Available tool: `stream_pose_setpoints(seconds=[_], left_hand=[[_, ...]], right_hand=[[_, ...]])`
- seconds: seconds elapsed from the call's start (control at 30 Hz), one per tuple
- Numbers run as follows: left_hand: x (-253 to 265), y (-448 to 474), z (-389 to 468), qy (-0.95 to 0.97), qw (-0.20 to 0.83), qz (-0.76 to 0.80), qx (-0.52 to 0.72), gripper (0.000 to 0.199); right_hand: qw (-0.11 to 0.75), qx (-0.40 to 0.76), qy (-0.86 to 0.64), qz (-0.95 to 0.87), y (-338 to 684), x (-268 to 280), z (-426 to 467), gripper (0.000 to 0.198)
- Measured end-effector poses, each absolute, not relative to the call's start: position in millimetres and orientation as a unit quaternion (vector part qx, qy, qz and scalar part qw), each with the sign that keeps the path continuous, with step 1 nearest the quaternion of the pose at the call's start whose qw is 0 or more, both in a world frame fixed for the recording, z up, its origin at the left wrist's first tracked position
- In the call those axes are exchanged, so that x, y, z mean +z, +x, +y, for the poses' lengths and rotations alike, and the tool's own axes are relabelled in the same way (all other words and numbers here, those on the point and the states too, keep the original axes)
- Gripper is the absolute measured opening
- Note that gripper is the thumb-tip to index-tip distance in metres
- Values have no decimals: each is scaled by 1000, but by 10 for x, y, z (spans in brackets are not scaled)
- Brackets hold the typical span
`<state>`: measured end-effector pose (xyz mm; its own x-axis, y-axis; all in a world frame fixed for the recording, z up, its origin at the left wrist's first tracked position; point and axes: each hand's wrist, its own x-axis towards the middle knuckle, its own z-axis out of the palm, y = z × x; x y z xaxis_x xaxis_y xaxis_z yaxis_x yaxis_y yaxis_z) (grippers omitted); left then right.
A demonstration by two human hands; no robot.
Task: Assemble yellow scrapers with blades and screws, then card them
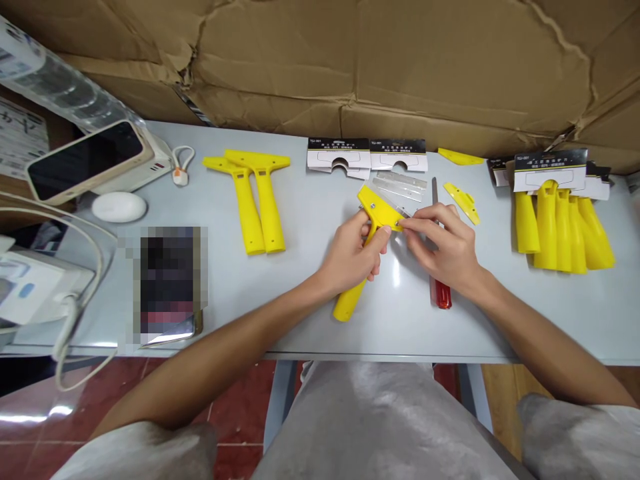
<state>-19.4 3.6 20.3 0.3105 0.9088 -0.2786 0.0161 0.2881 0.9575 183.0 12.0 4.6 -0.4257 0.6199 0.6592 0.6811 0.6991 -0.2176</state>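
My left hand (354,248) is closed round a yellow scraper (383,208) just below its wide head, with the handle slanting down to the left. A metal screw shows in the head's left part. At the head's right end, the fingertips of my right hand (443,243) are pinched together against it; anything small between them is hidden. A thin blade edge shows along the head's upper side. Flat metal blades (403,185) lie just beyond it. Partly under my right hand is a screwdriver with a red handle (442,295). Two loose yellow cover pieces, one a slotted cover (463,202), lie to the right.
Two yellow scrapers (260,200) lie left of centre. Black-and-white header cards (340,157) lie at the back. Several carded yellow handles (555,230) are grouped at right. A phone (85,160), mouse (119,207) and cables occupy the left. Cardboard (280,60) walls the back edge.
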Motion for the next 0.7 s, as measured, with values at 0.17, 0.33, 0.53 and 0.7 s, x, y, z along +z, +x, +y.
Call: stream_pose_setpoints(seconds=[0.17,0.33,0.53,0.7], left_hand=[[194,-192,35,491,645,472,345,17],[184,-192,37,491,644,475,345,18],[194,-191,35,493,644,476,341,16],[189,-195,36,493,645,473,342,16]], right_hand=[[362,-34,-388,-847,1836,39,113,26],[352,-18,-405,-843,1836,43,105,20],[363,-20,-395,-844,1827,49,102,19],[362,-21,-395,-844,1827,49,102,17]])
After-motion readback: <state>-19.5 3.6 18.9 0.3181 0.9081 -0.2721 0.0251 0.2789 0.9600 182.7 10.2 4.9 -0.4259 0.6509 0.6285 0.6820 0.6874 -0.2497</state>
